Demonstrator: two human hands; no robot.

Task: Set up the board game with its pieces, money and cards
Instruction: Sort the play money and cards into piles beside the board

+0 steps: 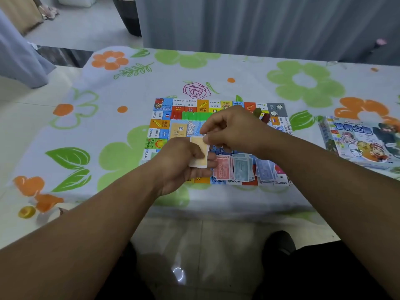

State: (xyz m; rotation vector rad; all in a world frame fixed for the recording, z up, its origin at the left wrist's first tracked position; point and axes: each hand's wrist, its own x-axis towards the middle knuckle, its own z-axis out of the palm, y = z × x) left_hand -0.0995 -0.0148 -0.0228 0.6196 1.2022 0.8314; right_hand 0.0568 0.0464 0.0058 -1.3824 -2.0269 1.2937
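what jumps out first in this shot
Both hands meet over the colourful game board: the left hand grips a stack of orange cards, the right hand pinches its top edge. Paper money lies fanned along the board's near edge, and the game box sits far right.

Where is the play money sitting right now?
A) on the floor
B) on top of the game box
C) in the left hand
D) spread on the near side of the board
D: the red, teal and blue banknotes lie spread on the near side of the board, while the left hand holds orange cards.
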